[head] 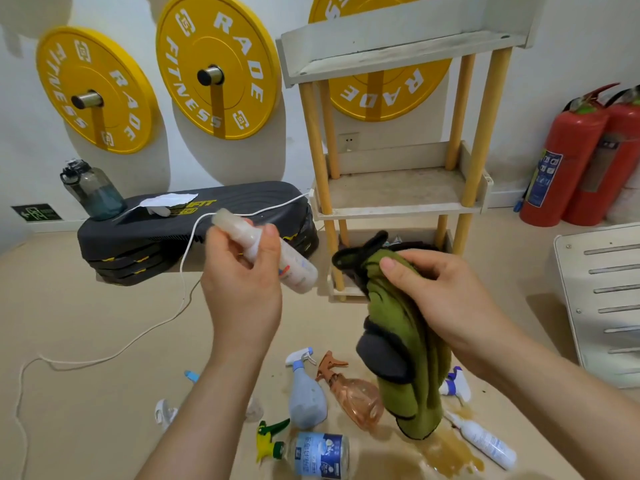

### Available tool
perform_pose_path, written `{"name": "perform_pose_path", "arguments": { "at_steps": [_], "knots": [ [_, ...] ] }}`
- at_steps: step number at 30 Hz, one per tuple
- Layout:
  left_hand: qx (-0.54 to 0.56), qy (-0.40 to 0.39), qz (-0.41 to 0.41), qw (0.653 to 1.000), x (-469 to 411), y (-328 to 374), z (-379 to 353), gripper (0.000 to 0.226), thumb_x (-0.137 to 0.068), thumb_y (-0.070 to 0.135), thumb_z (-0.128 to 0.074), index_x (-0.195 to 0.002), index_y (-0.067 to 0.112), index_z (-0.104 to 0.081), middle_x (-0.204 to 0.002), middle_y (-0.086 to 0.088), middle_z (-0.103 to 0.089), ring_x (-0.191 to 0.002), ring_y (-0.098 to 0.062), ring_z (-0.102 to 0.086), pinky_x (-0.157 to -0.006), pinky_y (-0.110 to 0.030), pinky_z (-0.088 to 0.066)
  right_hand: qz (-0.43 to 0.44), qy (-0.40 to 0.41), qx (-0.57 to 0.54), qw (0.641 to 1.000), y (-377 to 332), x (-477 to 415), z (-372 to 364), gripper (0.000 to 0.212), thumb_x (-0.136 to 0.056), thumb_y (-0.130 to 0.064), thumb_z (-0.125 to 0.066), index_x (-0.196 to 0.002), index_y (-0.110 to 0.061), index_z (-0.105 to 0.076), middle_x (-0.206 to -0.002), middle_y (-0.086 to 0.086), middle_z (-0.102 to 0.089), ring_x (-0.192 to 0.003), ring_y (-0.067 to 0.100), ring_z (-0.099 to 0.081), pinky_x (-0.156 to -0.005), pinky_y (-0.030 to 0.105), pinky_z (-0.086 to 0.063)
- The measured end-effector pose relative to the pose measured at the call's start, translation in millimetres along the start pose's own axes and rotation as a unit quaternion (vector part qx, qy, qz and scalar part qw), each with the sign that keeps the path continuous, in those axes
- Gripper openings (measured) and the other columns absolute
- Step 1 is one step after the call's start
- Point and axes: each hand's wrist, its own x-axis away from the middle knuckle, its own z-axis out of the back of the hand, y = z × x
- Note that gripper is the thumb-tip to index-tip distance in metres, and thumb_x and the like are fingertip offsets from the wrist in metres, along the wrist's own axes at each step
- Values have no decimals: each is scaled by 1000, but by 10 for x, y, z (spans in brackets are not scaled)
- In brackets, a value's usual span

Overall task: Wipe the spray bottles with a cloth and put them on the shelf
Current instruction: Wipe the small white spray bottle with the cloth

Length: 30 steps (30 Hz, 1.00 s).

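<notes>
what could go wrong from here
The green cloth hangs low from the right hand, seemingly near the brown puddle; it might dip in and smear the small white bottle in the left hand. Reaching toward the shelf could also knock the amber spray bottle on the floor below.

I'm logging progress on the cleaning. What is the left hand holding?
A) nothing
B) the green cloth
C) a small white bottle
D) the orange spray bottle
C: the left hand grips a small white bottle, while the green cloth hangs from the right hand.
</notes>
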Motion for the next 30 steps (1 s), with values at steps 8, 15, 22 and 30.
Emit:
{"name": "perform_pose_path", "arguments": {
  "at_steps": [8, 15, 22, 30],
  "knots": [
    [141, -78, 171, 972, 352, 71, -208, 27, -89, 30, -57, -97, 5, -62, -93, -17, -72, -98, -39, -68, -88, -61, -53, 194, -63, 364, 909, 178, 225, -390, 47, -100, -60, -20, -142, -54, -39, -153, -25, -29, -124, 12, -25, -102, 29, -28],
    [138, -157, 132, 969, 522, 217, -250, 48, -92, 46, -54, -98, -2, -58, -92, -26, -64, -86, -27, -65, -90, -58, -51, 182, -18, 305, 935, 310, 39, -336, 61, -97, -64, -16, -147, -36, -36, -121, -8, -55, -111, 14, -54, -91, 40, -49],
    [74, -295, 104, 947, 209, 234, 29, 19, -79, 27, -79, -81, 14, -67, -73, 1, -65, -65, -9, -59, -62, -25, -49, 85, -67, 160, 981, 226, -65, -223, 76, -93, -72, -28, -88, -9, -71, -83, 5, -73, -81, 22, -69, -79, 47, -54],
    [-100, -352, -44, 930, 58, 262, 266, 12, -83, 18, -76, -78, 29, -75, -69, 4, -71, -61, -17, -71, -60, -35, -58, -105, -96, 66, 988, 176, -20, -83, 69, -96, -55, -48, -88, 11, -67, -79, 27, -68, -68, 25, -65, -68, 29, -51]
  ]
}}
